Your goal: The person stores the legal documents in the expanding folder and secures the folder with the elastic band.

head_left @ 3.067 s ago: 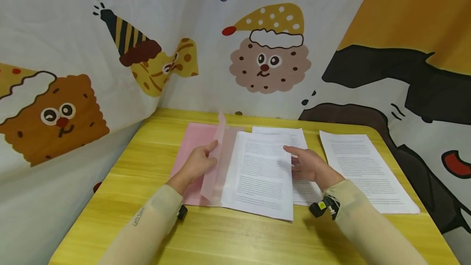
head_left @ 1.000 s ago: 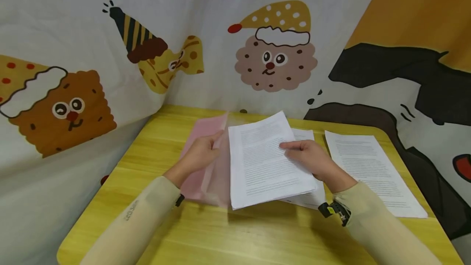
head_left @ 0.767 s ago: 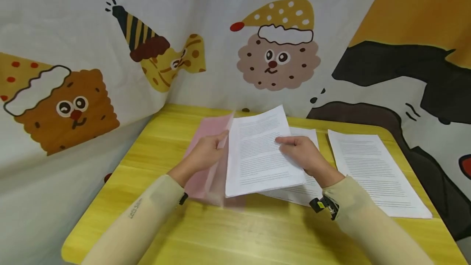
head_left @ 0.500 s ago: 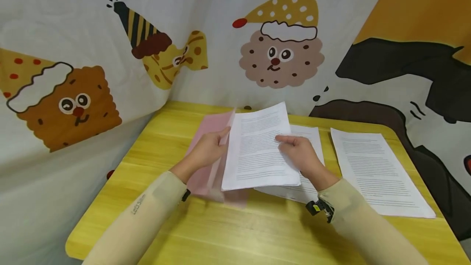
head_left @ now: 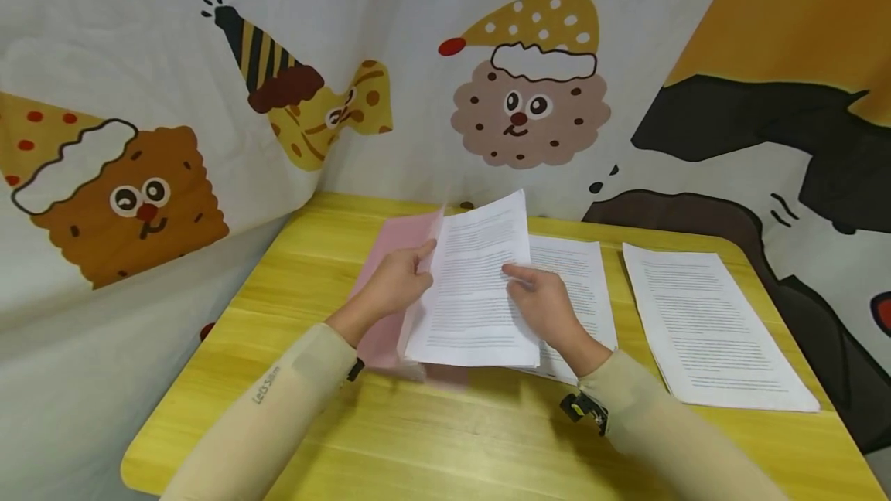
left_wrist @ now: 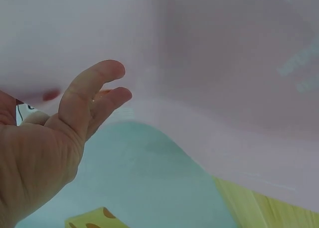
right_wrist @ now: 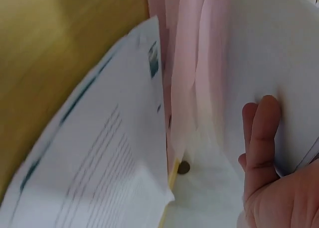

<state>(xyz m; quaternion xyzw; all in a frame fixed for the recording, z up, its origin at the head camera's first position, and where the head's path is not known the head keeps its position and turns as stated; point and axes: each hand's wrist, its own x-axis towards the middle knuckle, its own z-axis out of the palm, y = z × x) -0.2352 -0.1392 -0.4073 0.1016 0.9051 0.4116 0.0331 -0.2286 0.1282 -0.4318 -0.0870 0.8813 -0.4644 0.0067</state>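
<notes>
My left hand (head_left: pixel 398 283) pinches the raised clear page of a pink plastic folder (head_left: pixel 383 257), thumb toward the papers. In the left wrist view, curled fingers (left_wrist: pixel 89 96) lie against the translucent pink sheet (left_wrist: pixel 214 88). My right hand (head_left: pixel 546 304) holds a stack of printed paper (head_left: pixel 473 292) by its right edge, thumb on the front. The stack is raised and tilted, its left edge close against the folder page. From the right wrist, the right-hand fingers (right_wrist: pixel 264 133) show behind the held paper (right_wrist: pixel 279 34), beside the pink folder layers (right_wrist: pixel 187 63).
A second printed stack (head_left: pixel 578 277) lies under and right of the held papers. A third stack (head_left: pixel 717 331) lies at the right of the yellow wooden table (head_left: pixel 445 439). A cartoon-printed cloth (head_left: pixel 390 14) hangs behind the table.
My right hand has taken hold of the stack at its right edge, lifted and tilted it, then shifted it left against the folder page. My left hand keeps the page raised.
</notes>
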